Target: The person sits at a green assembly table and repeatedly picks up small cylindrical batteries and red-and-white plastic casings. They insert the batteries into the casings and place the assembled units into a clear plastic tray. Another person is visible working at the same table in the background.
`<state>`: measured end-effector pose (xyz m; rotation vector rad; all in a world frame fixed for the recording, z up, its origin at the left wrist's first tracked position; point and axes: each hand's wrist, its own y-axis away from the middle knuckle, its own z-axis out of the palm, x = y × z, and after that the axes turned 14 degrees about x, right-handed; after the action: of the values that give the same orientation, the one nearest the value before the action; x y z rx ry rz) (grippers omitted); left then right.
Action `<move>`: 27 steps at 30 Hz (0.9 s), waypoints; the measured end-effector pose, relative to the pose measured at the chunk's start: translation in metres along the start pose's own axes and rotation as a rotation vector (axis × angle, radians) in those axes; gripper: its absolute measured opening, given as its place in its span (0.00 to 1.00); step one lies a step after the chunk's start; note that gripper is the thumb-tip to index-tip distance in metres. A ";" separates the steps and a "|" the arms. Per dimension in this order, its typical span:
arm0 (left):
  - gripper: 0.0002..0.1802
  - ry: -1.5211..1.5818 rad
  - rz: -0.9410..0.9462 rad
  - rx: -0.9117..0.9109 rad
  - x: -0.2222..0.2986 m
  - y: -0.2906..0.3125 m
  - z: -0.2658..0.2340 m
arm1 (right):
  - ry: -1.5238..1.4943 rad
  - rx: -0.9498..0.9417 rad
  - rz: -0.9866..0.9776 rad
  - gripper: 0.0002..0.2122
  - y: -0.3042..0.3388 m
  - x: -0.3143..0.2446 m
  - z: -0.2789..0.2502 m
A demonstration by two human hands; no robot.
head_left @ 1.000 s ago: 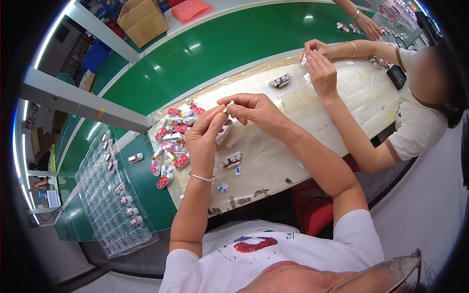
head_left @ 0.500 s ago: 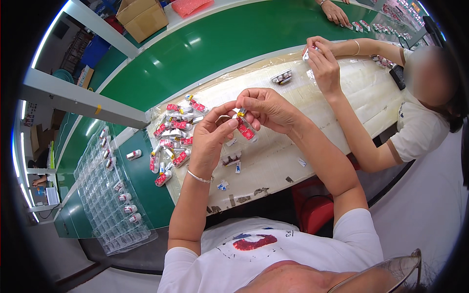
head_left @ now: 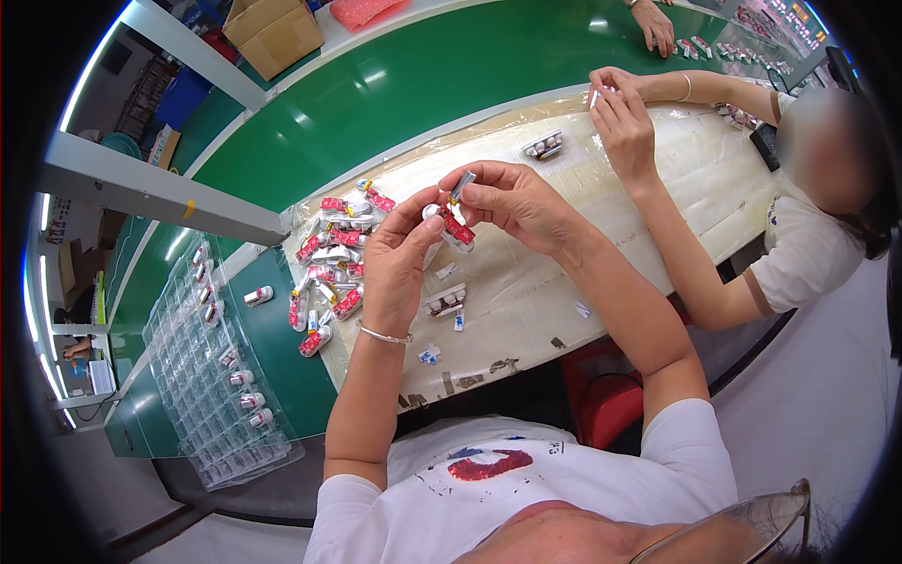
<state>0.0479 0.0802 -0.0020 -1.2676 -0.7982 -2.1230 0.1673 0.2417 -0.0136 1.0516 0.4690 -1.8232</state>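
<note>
Above the paper-covered table, my left hand [head_left: 404, 246] pinches a small white pack with a red label [head_left: 457, 227] between thumb and fingers. A round white end of it shows at the fingertips. My right hand [head_left: 526, 209] grips a small silver-grey strip [head_left: 462, 185] between thumb and forefinger, just above the pack; its other fingers are beside the pack. Whether strip and pack are joined I cannot tell. A pile of similar red-labelled packs [head_left: 331, 246] lies left of my left hand. Below my hands sits a pack with several rounded parts [head_left: 445, 302], with small paper pieces [head_left: 429, 354] nearby.
On the left, a clear plastic tray [head_left: 211, 376] holds several packs, with a loose pack [head_left: 258, 296] beside it. Another pack [head_left: 543, 146] lies farther back. At right, a co-worker's hands [head_left: 622, 122] hold a small item. A metal post [head_left: 160, 193] stands at left.
My hands have shifted slightly left and the pack has tilted. The grey strip now stands up between my right thumb and forefinger. A far co-worker's hand has moved slightly.
</note>
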 end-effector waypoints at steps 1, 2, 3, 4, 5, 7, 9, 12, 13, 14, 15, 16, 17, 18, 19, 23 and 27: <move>0.25 -0.004 -0.002 -0.003 0.000 0.000 0.000 | -0.011 0.012 -0.022 0.13 0.002 -0.002 0.004; 0.26 -0.008 0.002 -0.012 -0.001 0.001 0.002 | -0.022 0.024 -0.045 0.13 0.003 -0.003 0.007; 0.27 -0.012 0.009 -0.021 -0.001 0.002 0.007 | -0.036 0.042 -0.058 0.13 0.004 -0.004 0.009; 0.29 -0.016 0.015 -0.030 -0.001 0.003 0.010 | -0.051 0.061 -0.070 0.14 0.004 -0.004 0.010; 0.29 -0.003 0.027 -0.028 -0.001 0.004 0.011 | -0.065 0.079 -0.083 0.14 0.004 -0.004 0.011; 0.31 0.023 0.050 -0.023 -0.002 0.006 0.013 | -0.039 0.077 -0.112 0.15 0.005 -0.004 0.011; 0.30 0.053 0.026 0.004 -0.001 0.005 0.010 | 0.047 0.084 -0.190 0.16 0.006 -0.004 0.012; 0.27 0.101 0.026 0.046 -0.003 0.000 -0.001 | 0.337 0.115 -0.454 0.18 0.008 -0.003 0.017; 0.26 0.118 0.033 0.062 -0.004 -0.002 -0.004 | 0.479 0.130 -0.593 0.19 0.009 -0.003 0.018; 0.24 0.092 0.044 0.052 -0.004 -0.001 -0.005 | 0.621 0.145 -0.732 0.20 0.010 -0.003 0.019; 0.22 0.069 0.053 0.039 -0.002 -0.001 -0.003 | 0.680 0.132 -0.787 0.21 0.012 -0.003 0.019; 0.20 0.046 0.062 0.025 0.001 0.000 -0.001 | 0.739 0.119 -0.841 0.22 0.013 -0.003 0.020; 0.19 -0.004 0.114 0.028 0.001 0.002 0.003 | 0.797 0.106 -0.896 0.23 0.014 -0.004 0.020; 0.18 -0.055 0.168 0.032 0.001 0.006 0.008 | 0.819 0.112 -0.923 0.24 0.014 -0.005 0.021; 0.16 -0.106 0.221 0.036 0.000 0.009 0.010 | 0.786 0.127 -0.907 0.23 0.014 -0.006 0.021; 0.18 -0.192 0.285 0.055 -0.001 0.008 0.007 | 0.702 0.140 -0.876 0.19 0.014 -0.008 0.017; 0.17 -0.213 0.296 0.074 -0.003 0.007 0.003 | 0.677 0.107 -0.829 0.15 0.013 -0.011 0.015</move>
<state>0.0561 0.0783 -0.0022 -1.4879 -0.7175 -1.7310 0.1740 0.2310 0.0048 1.7209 1.3849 -2.1528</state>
